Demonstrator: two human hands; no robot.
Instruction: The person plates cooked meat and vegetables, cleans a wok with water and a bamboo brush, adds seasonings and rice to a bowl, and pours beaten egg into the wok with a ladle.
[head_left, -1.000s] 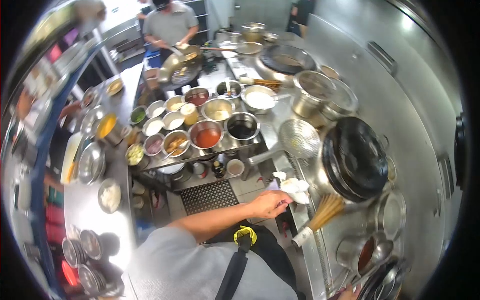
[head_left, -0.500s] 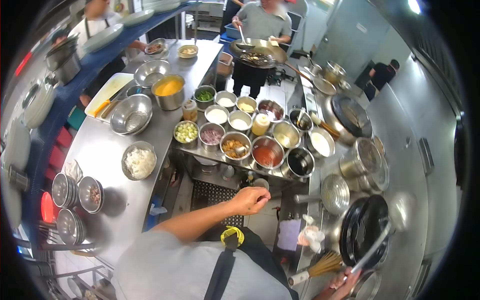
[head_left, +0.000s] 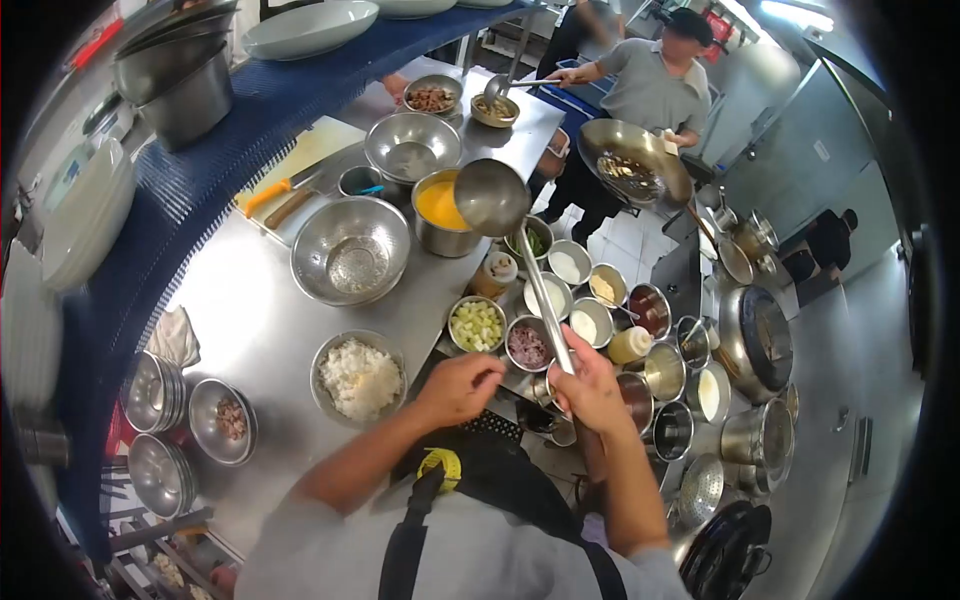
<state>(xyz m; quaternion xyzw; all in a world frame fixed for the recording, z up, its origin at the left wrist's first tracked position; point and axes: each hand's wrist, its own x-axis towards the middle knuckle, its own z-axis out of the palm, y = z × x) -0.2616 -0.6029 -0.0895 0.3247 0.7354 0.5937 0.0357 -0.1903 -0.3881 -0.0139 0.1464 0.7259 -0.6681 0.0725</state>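
My right hand (head_left: 594,388) is wrapped round the handle of a long metal ladle (head_left: 547,300). The ladle's bowl hangs at the right rim of a steel pot (head_left: 447,242) of yellow liquid (head_left: 440,204), overlapping it; whether it touches cannot be seen. My left hand (head_left: 460,388) is curled closed in front of me, with nothing visible in it. It is between a bowl of white rice (head_left: 360,380) and containers of chopped pale-green vegetable (head_left: 476,326) and diced purple onion (head_left: 527,346).
An empty steel bowl (head_left: 350,250) stands beside a knife (head_left: 275,190) on a cutting board. Steel containers and a squeeze bottle (head_left: 629,345) fill the middle rack. A blue shelf (head_left: 310,85) overhangs the left. Across, a co-worker holds a wok (head_left: 640,165). Stacked bowls (head_left: 160,475) stand near left.
My right hand has swung the ladle from the stove at lower right up and left to the pot of yellow liquid. My view has turned left; my left hand stays closed.
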